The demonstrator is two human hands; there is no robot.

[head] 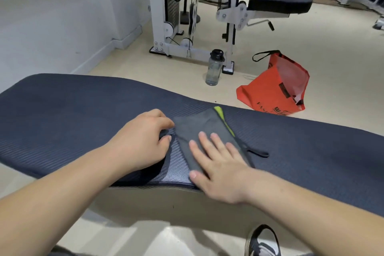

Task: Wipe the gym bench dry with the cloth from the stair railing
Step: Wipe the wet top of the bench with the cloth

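Pressing cloth (near bench edge), right hand.

A dark ribbed gym bench spans the frame. A grey cloth with a yellow-green edge and a black loop is laid flat on it, pressed by the right hand, its left edge pinched by the left hand. On the beige floor behind, a clear bottle is stood upright near an orange bag; a shoe is planted in front.
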